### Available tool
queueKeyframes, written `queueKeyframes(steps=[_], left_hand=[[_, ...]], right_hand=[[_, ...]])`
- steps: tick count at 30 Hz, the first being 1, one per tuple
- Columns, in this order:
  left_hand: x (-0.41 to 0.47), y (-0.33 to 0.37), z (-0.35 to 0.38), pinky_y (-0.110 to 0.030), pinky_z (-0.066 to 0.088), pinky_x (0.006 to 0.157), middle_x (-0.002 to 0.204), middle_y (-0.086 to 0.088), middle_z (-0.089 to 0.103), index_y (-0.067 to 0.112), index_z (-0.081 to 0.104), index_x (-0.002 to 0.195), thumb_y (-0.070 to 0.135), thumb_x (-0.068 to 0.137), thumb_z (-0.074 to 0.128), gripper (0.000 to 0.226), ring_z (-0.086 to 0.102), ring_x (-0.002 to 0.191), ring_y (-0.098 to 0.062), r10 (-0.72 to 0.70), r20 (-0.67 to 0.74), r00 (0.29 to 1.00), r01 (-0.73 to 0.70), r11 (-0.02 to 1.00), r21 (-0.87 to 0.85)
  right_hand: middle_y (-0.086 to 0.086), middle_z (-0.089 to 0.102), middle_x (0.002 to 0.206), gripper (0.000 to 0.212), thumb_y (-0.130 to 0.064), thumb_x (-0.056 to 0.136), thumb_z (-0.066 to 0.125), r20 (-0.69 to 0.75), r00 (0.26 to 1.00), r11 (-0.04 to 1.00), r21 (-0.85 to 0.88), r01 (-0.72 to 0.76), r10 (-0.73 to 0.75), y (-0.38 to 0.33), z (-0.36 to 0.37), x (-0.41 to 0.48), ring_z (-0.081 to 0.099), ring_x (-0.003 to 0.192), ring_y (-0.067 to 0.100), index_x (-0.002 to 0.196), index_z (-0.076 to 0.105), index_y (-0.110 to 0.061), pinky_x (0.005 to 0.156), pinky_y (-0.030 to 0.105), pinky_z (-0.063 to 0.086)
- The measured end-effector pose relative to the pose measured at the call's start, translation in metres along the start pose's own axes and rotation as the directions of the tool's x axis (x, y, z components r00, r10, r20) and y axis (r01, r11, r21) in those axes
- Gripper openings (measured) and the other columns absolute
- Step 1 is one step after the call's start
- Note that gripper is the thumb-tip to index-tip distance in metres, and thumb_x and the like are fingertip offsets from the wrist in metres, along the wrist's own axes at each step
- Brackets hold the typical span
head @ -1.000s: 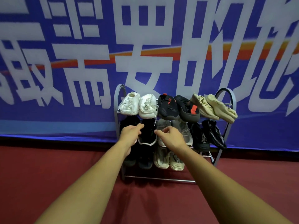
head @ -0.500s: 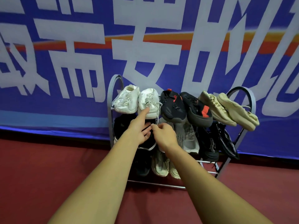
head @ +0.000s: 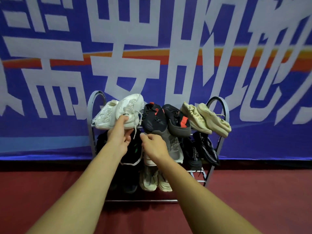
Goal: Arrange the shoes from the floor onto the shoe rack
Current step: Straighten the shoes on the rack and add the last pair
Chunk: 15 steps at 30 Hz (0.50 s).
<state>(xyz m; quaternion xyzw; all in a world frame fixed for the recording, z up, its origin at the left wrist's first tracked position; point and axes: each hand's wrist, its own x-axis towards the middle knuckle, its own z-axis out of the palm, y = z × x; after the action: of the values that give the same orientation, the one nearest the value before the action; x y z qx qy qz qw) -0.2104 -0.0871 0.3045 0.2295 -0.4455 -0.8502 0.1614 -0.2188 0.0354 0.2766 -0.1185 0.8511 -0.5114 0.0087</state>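
Observation:
A grey metal shoe rack stands against the banner, its three tiers full of shoes. My left hand grips the heel of a white sneaker on the top tier and tips it up, overlapping its white mate. My right hand hovers just right of it over the middle tier, fingers curled, above a grey shoe. The top tier also carries a black pair with red accents and a beige pair. Black shoes fill the middle right, cream shoes the bottom tier.
A blue banner with large white characters and an orange stripe hangs directly behind the rack. Dark red carpet covers the floor in front and to both sides.
My left hand rose from the middle tier to the right white sneaker's heel and lifted it, tilting it toward its mate. My right hand drew slightly left and stayed low.

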Motion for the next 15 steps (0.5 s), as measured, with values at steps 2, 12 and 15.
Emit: queueKeyframes(steps=[2, 12, 15], left_hand=[[-0.012, 0.009, -0.005, -0.022, 0.033, 0.052, 0.077, 0.004, 0.065, 0.024, 0.065, 0.096, 0.032, 0.076, 0.067, 0.022, 0.056, 0.062, -0.01, 0.044, 0.008, 0.999, -0.044, 0.999, 0.023], [-0.045, 0.019, -0.059, -0.024, 0.036, 0.053, 0.062, 0.004, 0.058, 0.023, 0.064, 0.078, 0.038, 0.075, 0.061, 0.016, 0.048, 0.054, -0.011, -0.009, 0.008, 1.0, 0.009, 0.999, -0.051], [-0.049, 0.02, -0.062, -0.022, 0.034, 0.051, 0.058, 0.004, 0.056, 0.022, 0.064, 0.078, 0.046, 0.075, 0.065, 0.024, 0.045, 0.05, -0.01, -0.063, 0.036, 0.997, 0.065, 0.997, -0.048]], right_hand=[[0.003, 0.058, 0.066, 0.044, -0.048, 0.094, 0.049, -0.017, 1.0, 1.0, 0.004, -0.005, 0.005, -0.003, -0.011, -0.005, 0.055, 0.069, 0.023, 0.065, 0.052, -0.016, 0.068, 0.036, 0.042], [0.015, 0.072, 0.112, 0.053, -0.059, 0.09, 0.059, 0.217, 0.96, 0.381, 0.884, -0.271, 0.177, -0.016, -0.055, -0.032, 0.063, 0.068, 0.014, 0.119, 0.057, -0.015, 0.055, 0.022, 0.044], [0.015, 0.074, 0.104, 0.058, -0.058, 0.087, 0.064, 0.223, 0.947, 0.385, 0.873, -0.299, 0.232, -0.013, -0.06, -0.036, 0.058, 0.059, 0.013, 0.123, 0.061, -0.012, 0.045, 0.019, 0.042]])
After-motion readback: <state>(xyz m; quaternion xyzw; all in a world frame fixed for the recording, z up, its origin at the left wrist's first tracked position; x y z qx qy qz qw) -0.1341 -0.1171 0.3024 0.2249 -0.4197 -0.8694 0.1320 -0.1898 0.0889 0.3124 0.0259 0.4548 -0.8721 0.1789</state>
